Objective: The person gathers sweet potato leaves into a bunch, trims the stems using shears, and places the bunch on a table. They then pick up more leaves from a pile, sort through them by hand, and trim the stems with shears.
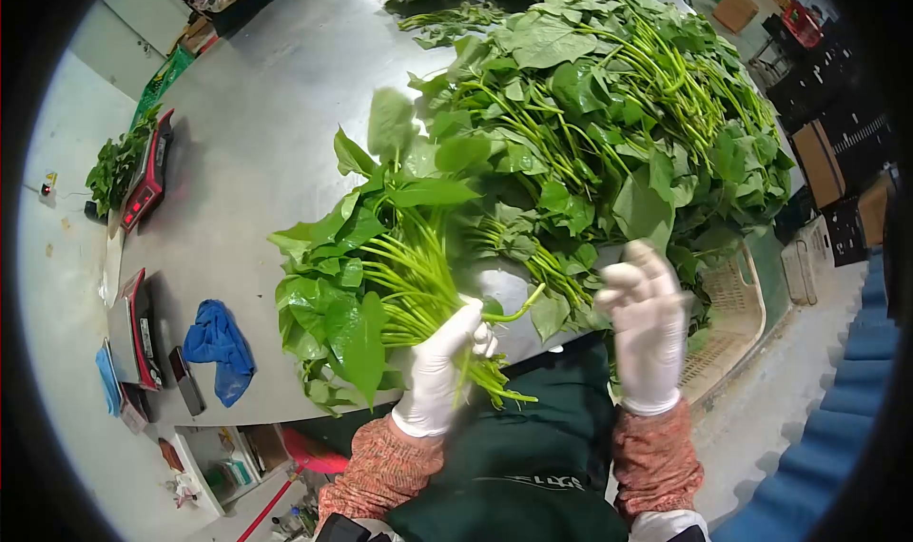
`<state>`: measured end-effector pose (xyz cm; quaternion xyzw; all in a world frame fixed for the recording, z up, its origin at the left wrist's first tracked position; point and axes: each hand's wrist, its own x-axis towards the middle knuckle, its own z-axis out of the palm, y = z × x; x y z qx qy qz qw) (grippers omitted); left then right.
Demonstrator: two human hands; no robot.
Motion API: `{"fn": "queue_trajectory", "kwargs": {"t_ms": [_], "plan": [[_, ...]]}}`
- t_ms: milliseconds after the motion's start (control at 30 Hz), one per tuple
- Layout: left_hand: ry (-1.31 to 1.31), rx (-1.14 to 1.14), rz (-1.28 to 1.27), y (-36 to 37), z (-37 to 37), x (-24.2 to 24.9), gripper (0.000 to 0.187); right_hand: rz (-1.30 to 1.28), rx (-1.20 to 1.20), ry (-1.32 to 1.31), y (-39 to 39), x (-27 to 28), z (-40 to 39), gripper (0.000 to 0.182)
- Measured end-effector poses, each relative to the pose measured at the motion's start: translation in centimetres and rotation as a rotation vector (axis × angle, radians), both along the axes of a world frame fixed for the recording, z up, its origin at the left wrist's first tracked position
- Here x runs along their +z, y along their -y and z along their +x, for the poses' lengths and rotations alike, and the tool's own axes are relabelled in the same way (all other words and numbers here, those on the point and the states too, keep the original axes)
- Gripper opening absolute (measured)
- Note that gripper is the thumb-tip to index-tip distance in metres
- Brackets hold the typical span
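My left hand (437,366), in a white glove, is closed around the stems of a bunch of leafy greens (404,285). The leaves fan out to the left over the metal table, and the cut stem ends poke out below my fingers. My right hand (649,328), also gloved in white, hovers near the table's front edge with loosely bent fingers apart and nothing visible in them; it is slightly blurred. Just beyond both hands lies a large heap of the same greens (580,114), its long stems lying in several directions.
Two red scales (145,176) (141,328) stand along the left side, greens on the farther one. A blue cloth (219,347) lies on the metal table (257,95) by a dark flat object (186,380). A pale plastic crate (732,328) sits low at the right, below the heap.
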<state>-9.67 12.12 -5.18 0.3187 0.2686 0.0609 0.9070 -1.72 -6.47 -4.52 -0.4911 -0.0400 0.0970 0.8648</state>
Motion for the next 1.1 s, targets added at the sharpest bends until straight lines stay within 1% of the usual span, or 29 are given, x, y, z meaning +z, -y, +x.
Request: {"fn": "queue_trajectory", "kwargs": {"t_ms": [33,67,100,133,200,233,267,300,333,400,433,533,567,600,667,700,733,767,800,833,867,933,967,1033,1100], "plan": [[0.002,-0.005,-0.011,0.3,0.0,0.0,0.009,-0.241,0.076,-0.056,-1.3,0.4,-1.0,0.048],[0.006,-0.006,-0.019,0.4,0.0,0.1,0.010,-0.616,0.232,0.072,-1.5,-0.2,-1.4,0.029],[0.010,-0.003,-0.022,0.4,-0.1,0.1,0.011,-0.406,0.327,-0.101,-2.1,-1.9,-2.1,0.022],[0.002,-0.001,-0.012,0.3,-0.2,0.1,0.012,-0.281,0.409,-0.166,-2.7,-2.7,-2.4,0.021],[-0.025,0.006,0.017,0.1,-0.5,0.1,0.014,-0.273,0.407,-0.102,-3.6,-2.4,-3.1,0.017],[0.011,0.005,0.036,0.1,-0.6,-0.1,0.017,-0.298,0.418,-0.108,-4.0,-1.9,-3.3,0.016],[-0.013,0.013,0.073,0.3,-0.6,-0.1,0.017,-0.329,0.419,-0.110,-4.4,-1.0,-3.1,0.015],[-0.006,-0.001,0.055,0.4,-0.6,-0.2,0.017,-0.365,0.413,-0.107,-4.7,-0.4,-3.0,0.014],[0.003,-0.017,0.031,0.6,-0.6,-0.4,0.016,-0.324,0.386,-0.163,-4.9,-0.7,-3.1,0.011],[-0.002,-0.045,0.003,0.6,-0.7,-0.6,0.017,-0.225,0.337,-0.045,-5.2,-1.7,-3.4,0.011],[-0.009,-0.050,-0.008,0.6,-0.8,-0.7,0.018,-0.333,0.337,-0.013,-4.8,-2.1,-3.5,0.010],[-0.045,-0.072,0.024,0.5,-0.8,-0.5,0.015,-0.534,0.279,0.268,-4.5,-2.7,-3.5,0.009],[-0.059,-0.063,-0.009,0.4,-0.7,-0.4,0.014,-0.650,0.219,0.308,-4.6,-1.3,-3.3,0.012],[-0.034,-0.064,0.019,0.1,-0.7,-0.5,0.013,-0.825,0.124,0.594,-4.0,-2.1,-2.5,0.017],[0.021,-0.059,0.070,-0.3,-0.7,-0.9,0.012,-0.962,-0.028,0.660,-2.7,-2.4,-1.5,0.019],[0.034,-0.063,0.065,-0.6,-0.8,-1.0,0.011,-0.895,-0.055,0.434,-2.0,-2.3,-1.4,0.022],[0.046,-0.061,0.073,-0.6,-0.7,-1.0,0.011,-0.900,-0.063,0.534,-1.1,-2.1,-1.0,0.012],[0.057,-0.058,0.081,-0.5,-0.6,-1.0,0.011,-0.898,-0.102,0.635,-1.6,-0.8,-0.9,0.018],[0.066,-0.056,0.090,-0.5,-0.5,-0.9,0.010,-0.893,-0.142,0.733,-2.1,0.3,-0.9,0.029],[0.099,-0.072,0.081,-0.4,-0.3,-0.7,0.010,-0.925,0.014,0.782,-1.9,0.5,-1.1,0.049],[0.108,-0.081,0.016,-0.4,-0.4,-0.9,0.016,-0.969,0.058,0.864,-2.5,0.7,-1.2,0.036],[0.214,-0.164,-0.022,-0.9,-0.5,-1.5,0.018,-0.937,0.171,0.754,-2.7,-0.8,-2.1,0.024],[0.205,-0.138,0.005,-0.9,-0.5,-1.2,0.019,-0.830,0.114,0.701,-3.4,-0.8,-2.3,0.014],[0.177,-0.077,0.060,-0.9,-0.9,-0.5,0.021,-0.793,0.217,0.702,-3.8,-0.4,-2.5,0.015],[0.153,-0.057,0.053,-1.0,-1.0,-0.4,0.019,-0.757,0.295,0.687,-4.2,-0.6,-2.9,0.013]]}}
